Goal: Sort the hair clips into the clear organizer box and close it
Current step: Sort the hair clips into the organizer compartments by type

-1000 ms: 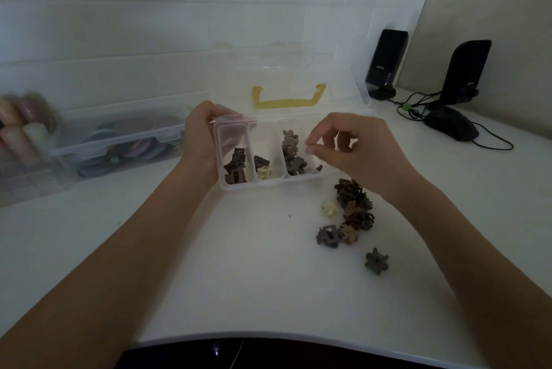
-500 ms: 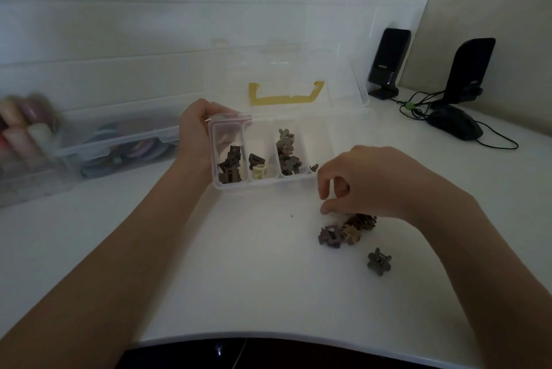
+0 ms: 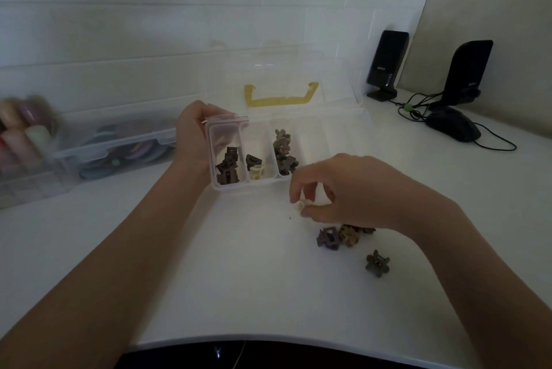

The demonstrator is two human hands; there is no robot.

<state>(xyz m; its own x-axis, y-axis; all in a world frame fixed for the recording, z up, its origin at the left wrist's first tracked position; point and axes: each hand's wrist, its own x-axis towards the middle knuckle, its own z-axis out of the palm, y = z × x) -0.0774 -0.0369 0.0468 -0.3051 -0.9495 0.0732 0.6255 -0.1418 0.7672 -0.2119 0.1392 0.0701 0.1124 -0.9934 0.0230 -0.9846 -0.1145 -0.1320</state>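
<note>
The clear organizer box (image 3: 260,183) stands open on the white table, its lid with a yellow handle (image 3: 280,97) tilted back. My left hand (image 3: 194,135) grips the box's left end. Dark brown clips (image 3: 227,170) fill the left compartment, a dark and a cream clip (image 3: 256,170) lie in the middle one, and flower-shaped brown clips (image 3: 283,153) sit in the third. My right hand (image 3: 352,192) hovers just in front of the box and pinches a small cream hair clip (image 3: 300,205). Loose brown clips (image 3: 337,237) lie under that hand, with a single flower clip (image 3: 378,263) nearer to me.
A second clear container (image 3: 119,144) with coloured items sits at the left by the wall. Two black speakers (image 3: 386,64) and a black mouse (image 3: 452,126) with cables stand at the back right. The table's front edge (image 3: 268,338) curves close to me.
My right hand dropped from the box's third compartment to the loose pile, picked up the cream clip and now lifts it slightly. The left hand kept its hold on the box.
</note>
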